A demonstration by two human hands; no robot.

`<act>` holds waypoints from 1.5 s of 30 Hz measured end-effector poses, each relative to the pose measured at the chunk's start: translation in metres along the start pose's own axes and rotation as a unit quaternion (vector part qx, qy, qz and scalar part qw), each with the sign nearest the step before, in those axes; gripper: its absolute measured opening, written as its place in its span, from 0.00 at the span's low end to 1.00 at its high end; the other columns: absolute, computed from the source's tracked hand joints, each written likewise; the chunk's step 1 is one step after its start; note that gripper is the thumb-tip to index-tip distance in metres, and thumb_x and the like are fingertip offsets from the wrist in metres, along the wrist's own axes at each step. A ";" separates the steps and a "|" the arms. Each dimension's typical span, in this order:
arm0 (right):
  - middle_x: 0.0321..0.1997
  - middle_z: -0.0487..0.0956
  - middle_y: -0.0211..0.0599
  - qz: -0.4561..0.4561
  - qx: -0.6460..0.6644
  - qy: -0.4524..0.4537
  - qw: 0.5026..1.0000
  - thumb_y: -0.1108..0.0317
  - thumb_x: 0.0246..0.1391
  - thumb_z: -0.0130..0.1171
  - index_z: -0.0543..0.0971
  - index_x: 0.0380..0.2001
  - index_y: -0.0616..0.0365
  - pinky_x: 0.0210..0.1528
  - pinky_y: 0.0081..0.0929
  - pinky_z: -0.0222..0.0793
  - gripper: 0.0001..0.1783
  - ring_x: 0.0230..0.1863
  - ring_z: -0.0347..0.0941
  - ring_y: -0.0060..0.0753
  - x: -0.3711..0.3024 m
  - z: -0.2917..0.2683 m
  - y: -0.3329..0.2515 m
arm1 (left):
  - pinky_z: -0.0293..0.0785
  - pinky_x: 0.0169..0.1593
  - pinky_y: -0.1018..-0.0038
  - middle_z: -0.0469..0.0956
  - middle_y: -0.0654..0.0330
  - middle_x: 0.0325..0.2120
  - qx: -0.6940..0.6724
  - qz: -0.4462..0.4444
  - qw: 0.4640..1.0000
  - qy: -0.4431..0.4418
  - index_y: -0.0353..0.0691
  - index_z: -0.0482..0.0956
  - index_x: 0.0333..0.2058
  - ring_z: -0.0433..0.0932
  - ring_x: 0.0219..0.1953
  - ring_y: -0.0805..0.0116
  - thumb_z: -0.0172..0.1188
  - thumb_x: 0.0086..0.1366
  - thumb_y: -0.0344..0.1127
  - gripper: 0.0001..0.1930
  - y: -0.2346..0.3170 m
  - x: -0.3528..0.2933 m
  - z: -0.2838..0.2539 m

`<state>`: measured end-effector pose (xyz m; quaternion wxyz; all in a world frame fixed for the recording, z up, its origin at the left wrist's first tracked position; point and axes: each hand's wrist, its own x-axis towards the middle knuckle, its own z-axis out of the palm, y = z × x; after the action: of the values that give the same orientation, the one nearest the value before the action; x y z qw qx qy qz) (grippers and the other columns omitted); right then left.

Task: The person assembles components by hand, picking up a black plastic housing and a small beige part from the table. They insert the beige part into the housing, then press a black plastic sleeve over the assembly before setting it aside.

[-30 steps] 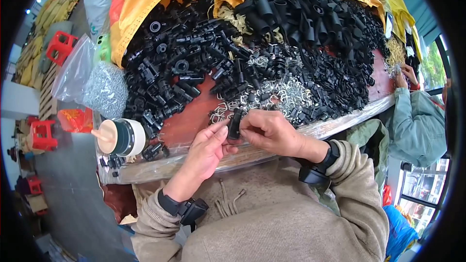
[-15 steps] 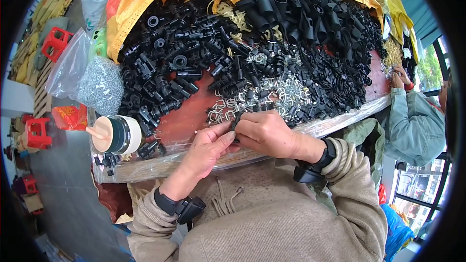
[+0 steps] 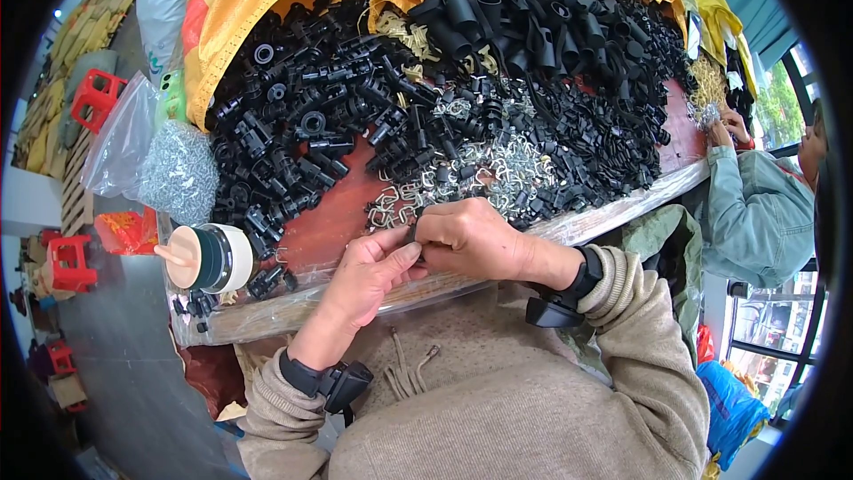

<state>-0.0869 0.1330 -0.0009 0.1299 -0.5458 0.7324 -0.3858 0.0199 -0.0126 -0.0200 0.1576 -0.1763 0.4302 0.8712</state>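
Note:
Close together over the table's near edge, my left hand [image 3: 373,271] and my right hand [image 3: 471,240] pinch a small black part [image 3: 412,235]. Fingers cover most of it, so its exact kind is hidden. Just beyond my hands lies a heap of bent silvery metal hooks [image 3: 480,173]. Small black plastic pieces [image 3: 613,138] are piled to the right of the hooks. On the left side spreads a heap of larger black plastic fittings [image 3: 311,124]. Black tube-shaped parts [image 3: 542,22] are stacked at the back.
A cup with a peach lid [image 3: 209,258] stands at the table's left corner. Behind it are a clear bag of small metal pieces [image 3: 180,173] and a yellow woven sack [image 3: 249,13]. A person in a green-grey jacket [image 3: 760,204] works at the right. Red stools [image 3: 71,262] stand on the floor.
The view has shifted slightly. My hands stay together around the small black part, with the right fingers changed a little. The person at the right now has silvery material near their hands.

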 end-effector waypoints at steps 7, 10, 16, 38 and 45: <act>0.21 0.71 0.37 -0.009 0.043 0.038 0.998 0.72 0.36 0.55 0.71 0.18 0.57 0.23 0.34 0.65 0.03 0.24 0.70 0.44 -0.005 -0.003 0.005 | 0.72 0.41 0.77 0.72 0.59 0.38 -0.008 0.000 1.000 -0.010 0.32 0.67 0.45 0.73 0.36 0.72 0.52 0.59 0.29 0.15 0.001 0.000 0.000; 0.22 0.70 0.38 -0.024 0.044 0.064 0.997 0.72 0.37 0.55 0.71 0.20 0.57 0.24 0.33 0.66 0.04 0.26 0.70 0.42 -0.008 -0.013 0.009 | 0.72 0.40 0.77 0.73 0.56 0.37 -0.014 0.005 1.000 -0.013 0.32 0.68 0.44 0.74 0.36 0.70 0.52 0.58 0.29 0.14 0.002 -0.005 0.000; 0.23 0.67 0.35 0.047 -0.316 0.107 0.941 0.70 0.39 0.56 0.68 0.24 0.57 0.27 0.32 0.65 0.08 0.25 0.69 0.39 -0.013 -0.040 0.056 | 0.74 0.38 0.76 0.74 0.51 0.36 -0.025 0.013 1.000 0.010 0.31 0.69 0.40 0.75 0.34 0.67 0.54 0.57 0.31 0.13 0.004 -0.002 0.001; 0.27 0.68 0.39 0.101 -0.285 0.030 0.953 0.70 0.37 0.56 0.66 0.25 0.58 0.28 0.35 0.67 0.10 0.28 0.70 0.42 -0.016 -0.046 0.067 | 0.74 0.38 0.75 0.74 0.50 0.36 -0.035 0.022 0.999 0.016 0.33 0.69 0.40 0.76 0.34 0.67 0.55 0.57 0.32 0.13 0.005 -0.003 0.002; 0.25 0.70 0.42 0.064 -0.170 0.107 0.978 0.73 0.40 0.53 0.68 0.26 0.60 0.26 0.35 0.66 0.07 0.27 0.70 0.46 -0.021 -0.049 0.070 | 0.73 0.38 0.76 0.74 0.51 0.36 -0.058 0.014 0.998 0.012 0.33 0.69 0.40 0.75 0.35 0.67 0.54 0.57 0.30 0.13 0.005 -0.003 0.002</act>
<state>-0.1581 0.1797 -0.0229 -0.0193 -0.4669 0.8305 -0.3031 0.0198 -0.0145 -0.0140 0.1298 -0.1893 0.3829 0.8948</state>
